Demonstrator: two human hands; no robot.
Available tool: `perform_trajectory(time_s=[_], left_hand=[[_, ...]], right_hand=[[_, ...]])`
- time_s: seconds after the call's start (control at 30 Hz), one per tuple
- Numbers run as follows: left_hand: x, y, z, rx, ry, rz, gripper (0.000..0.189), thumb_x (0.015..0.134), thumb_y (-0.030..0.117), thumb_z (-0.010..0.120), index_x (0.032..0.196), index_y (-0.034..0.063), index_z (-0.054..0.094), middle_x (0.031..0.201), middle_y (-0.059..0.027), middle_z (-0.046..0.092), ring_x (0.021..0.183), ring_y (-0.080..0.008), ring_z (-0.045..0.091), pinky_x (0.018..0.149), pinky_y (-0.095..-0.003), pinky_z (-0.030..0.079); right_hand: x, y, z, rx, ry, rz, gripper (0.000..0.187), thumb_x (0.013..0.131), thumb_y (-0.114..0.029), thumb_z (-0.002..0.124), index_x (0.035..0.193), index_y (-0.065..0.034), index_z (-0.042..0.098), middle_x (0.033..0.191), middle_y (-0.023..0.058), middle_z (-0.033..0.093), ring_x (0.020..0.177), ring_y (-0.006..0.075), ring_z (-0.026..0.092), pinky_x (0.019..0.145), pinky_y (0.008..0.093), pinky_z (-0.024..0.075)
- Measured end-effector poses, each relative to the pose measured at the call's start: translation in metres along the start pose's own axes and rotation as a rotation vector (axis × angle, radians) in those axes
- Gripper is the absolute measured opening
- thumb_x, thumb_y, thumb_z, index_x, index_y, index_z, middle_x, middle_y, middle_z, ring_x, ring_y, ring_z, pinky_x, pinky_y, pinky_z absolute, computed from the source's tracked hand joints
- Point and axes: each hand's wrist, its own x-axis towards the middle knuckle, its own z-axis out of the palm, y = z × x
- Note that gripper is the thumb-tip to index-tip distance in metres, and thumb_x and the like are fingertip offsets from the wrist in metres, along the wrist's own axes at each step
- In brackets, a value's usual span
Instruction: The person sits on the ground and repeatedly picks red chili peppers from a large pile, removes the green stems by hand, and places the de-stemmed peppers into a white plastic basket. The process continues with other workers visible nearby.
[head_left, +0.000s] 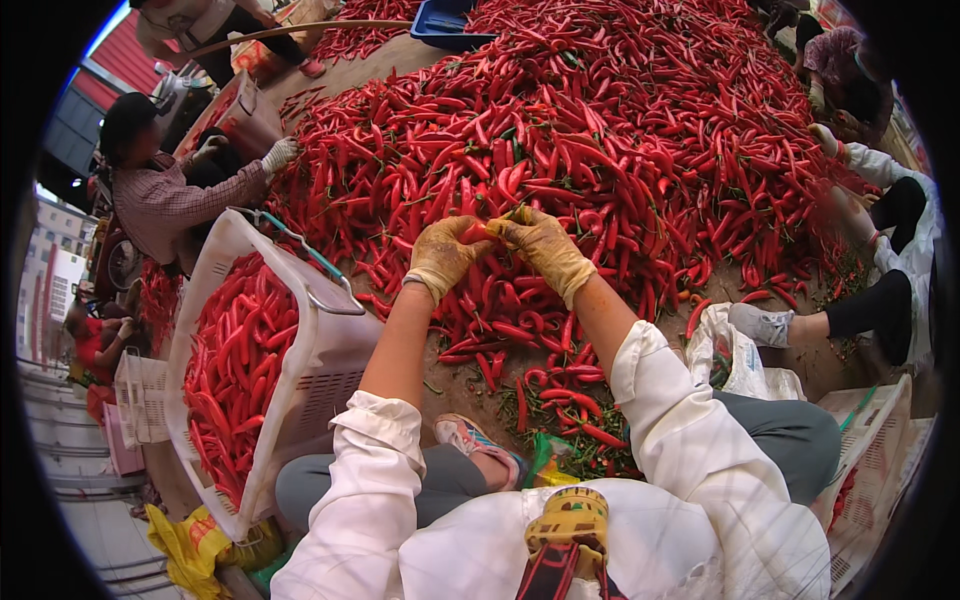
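A big heap of red chili peppers (547, 150) lies on the ground before me. Over its near side my left hand (444, 255), in a stained yellowish glove, holds a red chili pepper (475, 231) by its thick body. My right hand (544, 247), gloved alike, meets it from the right, with thumb and fingertips pinched at the pepper's other end. A bit of green shows at those fingertips. To the left of my forearms stands a white plastic crate (330, 352), tilted in view and filled with red peppers (240, 367).
A person in a checked shirt (161, 195) reaches into the heap at left. Other people sit at right, one with a shoe (761, 322) near a white sack (724, 352). A blue scoop (450, 26) lies at the back, a white crate (862, 465) at right, green stems (600, 457) by my feet.
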Motion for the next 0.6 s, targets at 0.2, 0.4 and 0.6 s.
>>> perform_trajectory(time_s=[0.2, 0.4, 0.6], left_hand=[[-0.07, -0.005, 0.071, -0.61, -0.124, -0.238, 0.036, 0.074, 0.008, 0.08, 0.106, 0.0014, 0.065, 0.095, -0.0034, 0.067, 0.087, -0.0098, 0.061, 0.079, -0.0256, 0.051], [-0.087, -0.01, 0.079, -0.804, -0.079, -0.103, 0.029, 0.075, 0.01, 0.079, 0.1, 0.0033, 0.066, 0.096, -0.0028, 0.067, 0.087, -0.0116, 0.062, 0.079, -0.0262, 0.051], [-0.086, -0.03, 0.062, -1.78, 0.064, -0.281, 0.031, 0.073, 0.01, 0.078, 0.101, 0.0062, 0.064, 0.114, -0.011, 0.064, 0.099, -0.0289, 0.064, 0.085, -0.0433, 0.056]], right_hand=[[-0.036, 0.042, 0.002, 0.071, 0.105, 0.177, 0.012, 0.088, -0.014, 0.062, 0.09, -0.0026, 0.065, 0.072, 0.0029, 0.062, 0.059, 0.0101, 0.052, 0.054, 0.0263, 0.0432], [-0.038, 0.07, -0.031, 0.835, 0.011, 0.48, 0.018, 0.092, -0.014, 0.049, 0.097, -0.0024, 0.062, 0.073, 0.0068, 0.063, 0.057, 0.016, 0.056, 0.053, 0.0283, 0.0479], [0.013, 0.026, -0.009, -0.127, 0.065, 0.29, 0.02, 0.083, -0.018, 0.053, 0.084, -0.0067, 0.069, 0.07, 0.0041, 0.061, 0.058, 0.0134, 0.052, 0.055, 0.0239, 0.0404]])
